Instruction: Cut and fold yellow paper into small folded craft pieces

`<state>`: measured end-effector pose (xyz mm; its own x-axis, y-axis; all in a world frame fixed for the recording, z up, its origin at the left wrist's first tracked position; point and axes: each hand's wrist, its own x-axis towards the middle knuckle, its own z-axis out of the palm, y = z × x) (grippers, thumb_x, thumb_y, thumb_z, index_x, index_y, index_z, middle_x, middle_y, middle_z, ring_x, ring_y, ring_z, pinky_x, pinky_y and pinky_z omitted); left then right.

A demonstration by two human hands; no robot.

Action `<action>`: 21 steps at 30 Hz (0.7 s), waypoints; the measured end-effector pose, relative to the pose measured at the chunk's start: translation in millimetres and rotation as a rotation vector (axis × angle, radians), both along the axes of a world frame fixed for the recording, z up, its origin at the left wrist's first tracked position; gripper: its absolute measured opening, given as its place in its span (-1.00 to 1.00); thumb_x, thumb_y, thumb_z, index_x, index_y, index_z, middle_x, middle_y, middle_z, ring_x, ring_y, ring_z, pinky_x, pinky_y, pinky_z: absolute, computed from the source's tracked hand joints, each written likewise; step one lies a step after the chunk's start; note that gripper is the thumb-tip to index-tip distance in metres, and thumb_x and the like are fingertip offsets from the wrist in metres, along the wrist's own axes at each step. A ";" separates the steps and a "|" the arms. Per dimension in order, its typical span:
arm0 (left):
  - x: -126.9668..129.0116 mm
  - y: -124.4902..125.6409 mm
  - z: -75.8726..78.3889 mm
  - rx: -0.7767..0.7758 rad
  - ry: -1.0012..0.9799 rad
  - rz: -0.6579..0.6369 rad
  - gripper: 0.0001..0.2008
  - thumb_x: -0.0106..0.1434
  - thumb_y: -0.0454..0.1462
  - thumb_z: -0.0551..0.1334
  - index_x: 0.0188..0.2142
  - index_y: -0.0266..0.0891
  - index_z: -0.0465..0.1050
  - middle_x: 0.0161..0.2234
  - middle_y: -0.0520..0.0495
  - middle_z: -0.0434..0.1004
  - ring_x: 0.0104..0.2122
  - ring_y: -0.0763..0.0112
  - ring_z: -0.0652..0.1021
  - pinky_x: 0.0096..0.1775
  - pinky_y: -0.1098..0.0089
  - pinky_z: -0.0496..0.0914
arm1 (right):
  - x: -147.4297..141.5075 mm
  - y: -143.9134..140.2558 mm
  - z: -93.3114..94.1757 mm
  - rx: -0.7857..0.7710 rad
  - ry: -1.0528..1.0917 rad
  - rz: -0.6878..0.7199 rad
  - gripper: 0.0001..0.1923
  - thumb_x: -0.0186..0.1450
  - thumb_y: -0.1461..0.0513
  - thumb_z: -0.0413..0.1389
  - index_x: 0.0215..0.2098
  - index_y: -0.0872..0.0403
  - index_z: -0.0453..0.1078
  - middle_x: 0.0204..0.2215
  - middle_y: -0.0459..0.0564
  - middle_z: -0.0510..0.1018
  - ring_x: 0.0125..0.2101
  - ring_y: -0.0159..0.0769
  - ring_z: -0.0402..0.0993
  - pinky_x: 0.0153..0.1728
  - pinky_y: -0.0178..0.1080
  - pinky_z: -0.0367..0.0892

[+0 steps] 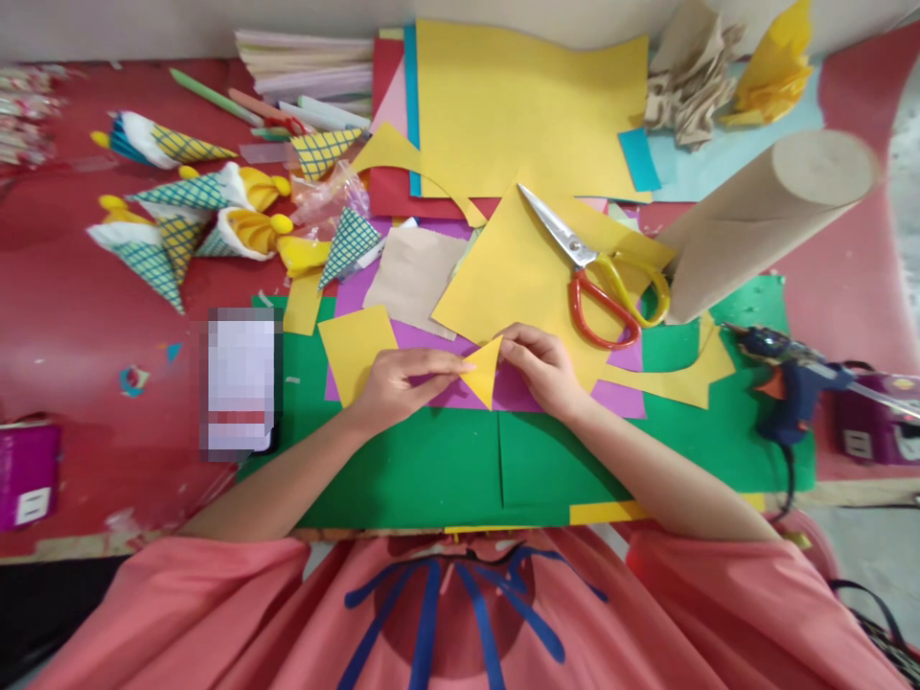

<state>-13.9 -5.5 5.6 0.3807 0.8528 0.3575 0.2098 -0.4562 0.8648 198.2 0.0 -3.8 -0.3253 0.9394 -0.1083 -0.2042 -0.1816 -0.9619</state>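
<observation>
Between my two hands is a small yellow paper triangle, one point facing down. My left hand pinches its left corner between thumb and fingers. The fingertips of my right hand grip its upper right corner. Under and behind them lie purple paper and a large yellow sheet. Scissors with one red and one yellow handle rest on that sheet, blades slightly apart. A yellow paper square lies beside my left hand.
A green mat covers the front of the red table. A brown cardboard roll and a blue glue gun are on the right. Several patterned paper cones lie at the left, near a blurred-out rectangular item. Stacked coloured sheets fill the back.
</observation>
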 end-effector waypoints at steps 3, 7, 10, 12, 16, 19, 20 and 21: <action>0.2 0.2 0.2 0.015 0.004 -0.008 -0.76 0.18 -0.42 0.30 -0.19 -0.09 0.60 -0.27 0.07 0.68 -0.30 0.52 0.66 -0.25 0.62 0.53 | -0.4 0.4 1.0 0.018 -0.031 -0.014 -0.79 0.30 0.12 0.13 -0.41 0.06 0.44 -0.55 -0.14 0.46 -0.49 -0.43 0.39 -0.38 -0.34 0.30; 0.8 0.2 0.5 0.032 0.015 0.002 -0.75 0.18 -0.42 0.30 -0.19 -0.09 0.60 -0.27 0.07 0.68 -0.30 0.52 0.66 -0.24 0.61 0.53 | 0.0 0.5 2.6 0.025 -0.059 -0.014 -0.78 0.31 0.12 0.12 -0.42 0.07 0.43 -0.55 -0.14 0.46 -0.49 -0.43 0.39 -0.37 -0.33 0.31; 1.4 -0.2 0.8 0.038 0.024 0.006 -0.76 0.19 -0.42 0.30 -0.19 -0.11 0.60 -0.27 0.07 0.68 -0.30 0.52 0.66 -0.24 0.62 0.53 | 0.3 0.0 4.8 0.056 -0.092 0.002 -0.73 0.34 0.09 0.07 -0.43 0.07 0.42 -0.55 -0.14 0.45 -0.47 -0.42 0.40 -0.33 -0.32 0.31; 1.8 -0.6 0.8 0.054 0.045 -0.005 -0.76 0.19 -0.41 0.29 -0.18 -0.11 0.60 -0.27 0.07 0.68 -0.30 0.52 0.66 -0.22 0.62 0.52 | 0.0 0.0 6.6 0.069 -0.138 0.000 -0.71 0.33 0.06 0.08 -0.42 0.08 0.42 -0.56 -0.13 0.45 -0.47 -0.41 0.40 -0.34 -0.31 0.32; 1.7 -1.0 0.5 0.107 0.080 -0.031 -0.74 0.18 -0.40 0.31 -0.15 -0.10 0.58 -0.24 0.06 0.67 -0.27 0.50 0.66 -0.18 0.58 0.52 | -1.2 1.7 9.1 0.073 -0.197 -0.026 -0.71 0.30 0.04 0.13 -0.44 0.08 0.42 -0.58 -0.13 0.44 -0.49 -0.42 0.38 -0.41 -0.33 0.30; 1.3 -0.4 1.2 0.132 0.074 -0.034 -0.77 0.17 -0.38 0.33 -0.16 -0.12 0.58 -0.26 0.03 0.68 -0.28 0.50 0.65 -0.20 0.59 0.52 | -2.0 2.2 9.2 0.072 -0.194 -0.010 -0.70 0.30 0.05 0.12 -0.45 0.08 0.41 -0.59 -0.14 0.44 -0.50 -0.43 0.38 -0.42 -0.34 0.30; 1.3 -0.1 1.6 0.133 0.070 -0.029 -0.79 0.18 -0.37 0.33 -0.18 -0.13 0.59 -0.27 0.03 0.68 -0.29 0.50 0.66 -0.22 0.59 0.52 | -2.2 1.9 9.0 0.074 -0.195 -0.008 -0.71 0.31 0.05 0.11 -0.43 0.08 0.42 -0.57 -0.14 0.44 -0.50 -0.43 0.38 -0.41 -0.33 0.31; 1.3 0.2 2.0 0.127 0.069 -0.019 -0.82 0.18 -0.36 0.32 -0.20 -0.14 0.59 -0.29 0.02 0.68 -0.31 0.50 0.65 -0.24 0.59 0.52 | -2.4 1.3 8.7 0.081 -0.192 -0.012 -0.72 0.32 0.04 0.10 -0.38 0.08 0.42 -0.53 -0.12 0.47 -0.48 -0.42 0.40 -0.38 -0.33 0.33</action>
